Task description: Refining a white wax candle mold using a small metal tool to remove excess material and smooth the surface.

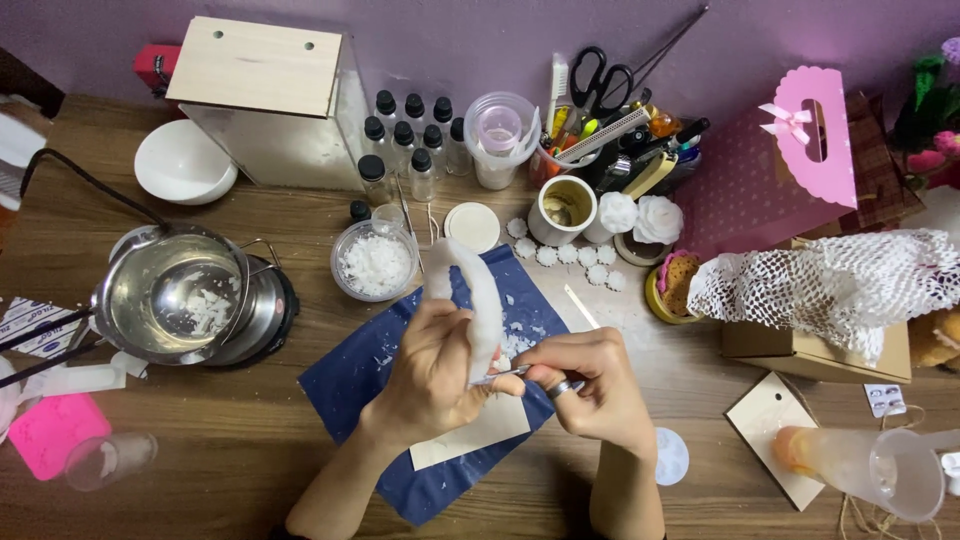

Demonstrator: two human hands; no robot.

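Head view, looking down on a cluttered wooden craft table (250, 470): a person's left hand (432, 365) is wrapped tight around the lower end of a long white curved wax-like piece (478, 295), which rises from the fist toward 12 o'clock. The right hand (590, 385), a ring on one finger, pinches a thin metal blade-like tool (500, 375) whose tip meets the white piece just beside the left thumb. Both hands work close together over a dark blue plastic sheet (355, 375) strewn with white shavings; a cream paper card (480, 430) lies on it at 6 o'clock of the hands.

At 9 o'clock sits a round steel melting pot (175, 295) holding white flakes, on a black base. At 11 o'clock, a clear round tub of white flakes (375, 262) stands near a cluster of small clear bottles with black caps (410, 140). At 12 o'clock lies a small white round lid (472, 226). At 1 o'clock, a white cup (563, 207) and two white rose-shaped pieces (640, 215) stand together. At 3 o'clock, white netted foam wrap (830, 285) drapes a cardboard box (800, 350).
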